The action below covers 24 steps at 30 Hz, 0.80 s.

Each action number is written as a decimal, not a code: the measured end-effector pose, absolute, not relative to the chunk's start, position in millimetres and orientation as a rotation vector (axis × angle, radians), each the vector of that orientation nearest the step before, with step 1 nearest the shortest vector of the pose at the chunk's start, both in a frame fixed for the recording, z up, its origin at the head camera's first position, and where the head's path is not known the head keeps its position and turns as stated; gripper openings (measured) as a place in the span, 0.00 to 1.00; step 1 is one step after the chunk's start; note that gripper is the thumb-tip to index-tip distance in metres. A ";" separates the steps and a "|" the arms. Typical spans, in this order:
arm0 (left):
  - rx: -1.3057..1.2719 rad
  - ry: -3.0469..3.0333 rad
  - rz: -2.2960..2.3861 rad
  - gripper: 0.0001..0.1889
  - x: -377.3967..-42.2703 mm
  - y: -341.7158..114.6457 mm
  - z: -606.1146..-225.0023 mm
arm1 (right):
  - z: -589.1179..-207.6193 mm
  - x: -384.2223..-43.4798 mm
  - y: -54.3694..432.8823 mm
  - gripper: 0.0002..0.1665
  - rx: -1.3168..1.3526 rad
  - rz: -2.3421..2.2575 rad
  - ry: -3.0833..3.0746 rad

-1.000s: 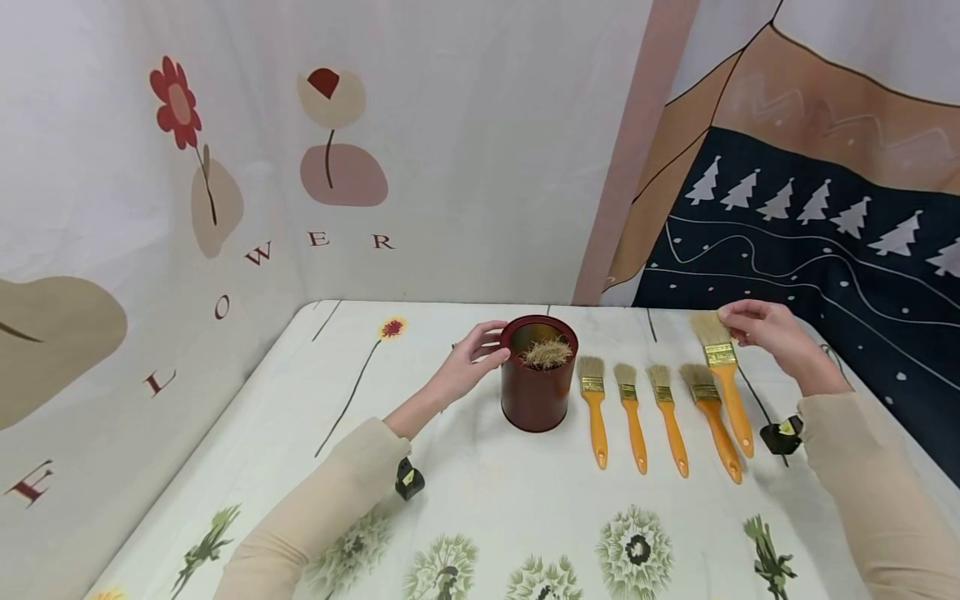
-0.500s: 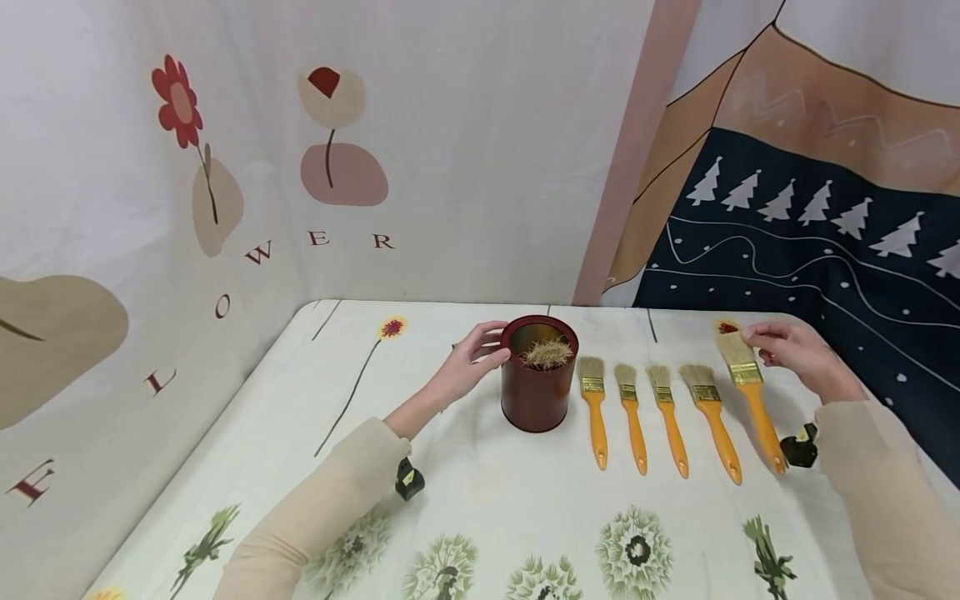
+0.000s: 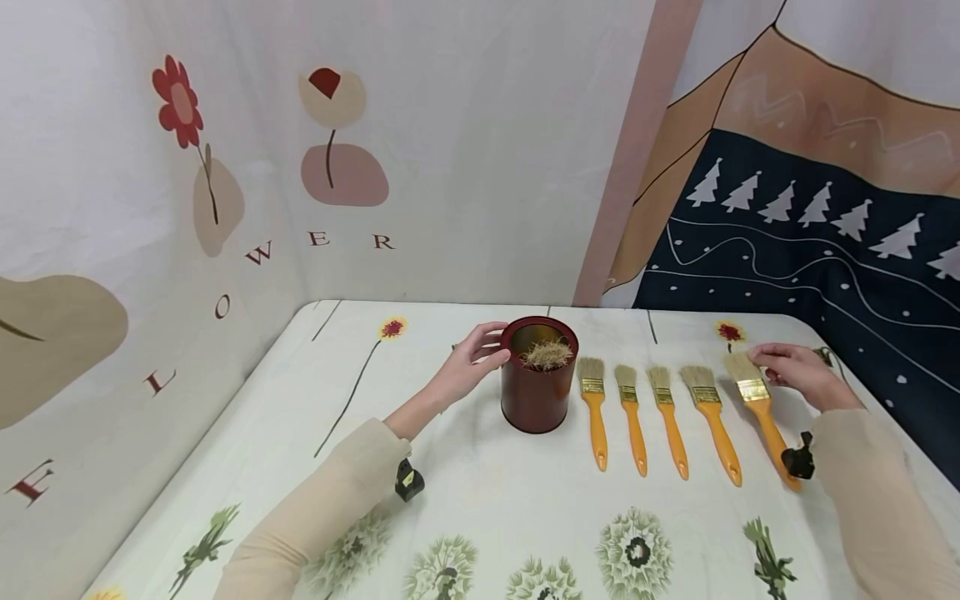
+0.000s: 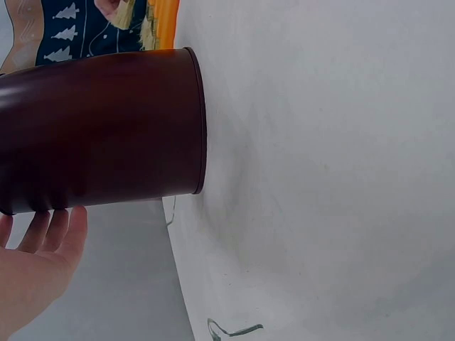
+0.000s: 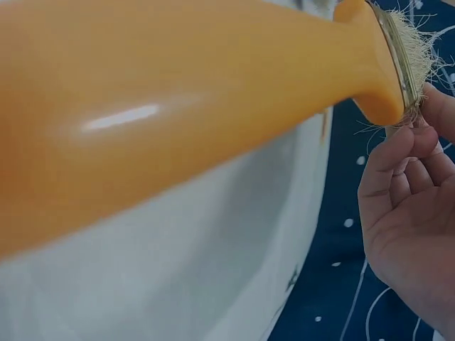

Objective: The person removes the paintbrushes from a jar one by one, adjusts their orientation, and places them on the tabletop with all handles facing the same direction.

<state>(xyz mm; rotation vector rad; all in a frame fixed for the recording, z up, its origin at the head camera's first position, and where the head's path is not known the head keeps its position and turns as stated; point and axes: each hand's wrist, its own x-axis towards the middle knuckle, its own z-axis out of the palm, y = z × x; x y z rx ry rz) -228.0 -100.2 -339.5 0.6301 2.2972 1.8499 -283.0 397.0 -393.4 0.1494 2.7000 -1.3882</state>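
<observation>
A dark red can (image 3: 534, 392) with a tuft of pale fibres (image 3: 547, 354) in its mouth stands upright on the table. My left hand (image 3: 474, 358) rests against the can's left side, with nearly straight fingers (image 4: 71, 238) on its wall in the left wrist view. At the right end of a row of paintbrushes, my right hand (image 3: 798, 375) pinches a wide paintbrush (image 3: 771, 429) by the edge of its bristles. Its orange handle (image 5: 178, 99) points toward me and fills much of the right wrist view. Whether this brush touches the cloth I cannot tell.
Between the can and the held brush lie several more paintbrushes: a medium one (image 3: 596, 417), two narrow ones and a wide one (image 3: 716, 425), bristles pointing away. A flower-printed cloth (image 3: 450, 467) covers the table. Printed curtains (image 3: 465, 167) hang behind it.
My right hand has moved right and toward me with the wide paintbrush, away from the neighbouring brush it overlapped, and lower. My left hand and the can have stayed put.
</observation>
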 end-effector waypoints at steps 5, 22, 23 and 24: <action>0.630 2.295 1.852 0.25 -228.0 -100.4 -339.9 | -390.1 -274.9 387.3 0.27 0.176 -1.362 2.685; 0.624 2.290 1.850 0.26 -227.9 -101.0 -339.6 | -398.9 -273.1 386.3 0.30 0.280 -1.391 2.687; 0.623 2.291 1.849 0.25 -227.9 -101.0 -339.5 | -399.5 -273.5 386.3 0.30 0.309 -1.398 2.687; 0.622 2.292 1.847 0.25 -227.9 -101.0 -339.5 | -400.1 -273.9 386.1 0.30 0.338 -1.405 2.685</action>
